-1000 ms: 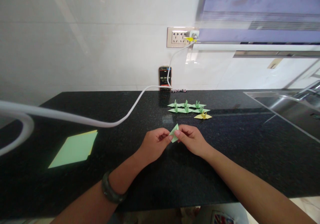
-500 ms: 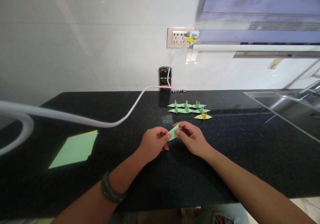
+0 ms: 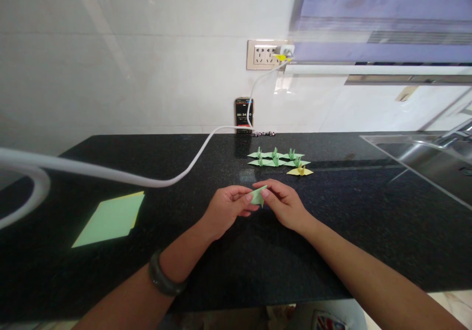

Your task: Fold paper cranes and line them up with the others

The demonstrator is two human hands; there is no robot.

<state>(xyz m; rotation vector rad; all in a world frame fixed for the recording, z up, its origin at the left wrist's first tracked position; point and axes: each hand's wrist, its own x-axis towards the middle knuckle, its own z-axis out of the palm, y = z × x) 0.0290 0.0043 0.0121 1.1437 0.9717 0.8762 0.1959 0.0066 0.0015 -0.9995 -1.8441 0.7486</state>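
Newly turned, folded pale-green paper [image 3: 257,197]

On the counter [image 3: 206,281], the sheets [image 3: 108,219] lie left of the folded paper [image 3: 257,196], the birds [image 3: 275,162] behind it, the sink [image 3: 435,165] rightward, and the phone [image 3: 241,108] seemingly against the wall [image 3: 147,84].

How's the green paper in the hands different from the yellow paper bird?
The paper is green; the bird is yellow. The left hand and right hand hold the paper; the bird rests on the counter. The bird has spread wings; the paper shows none. Both look folded.
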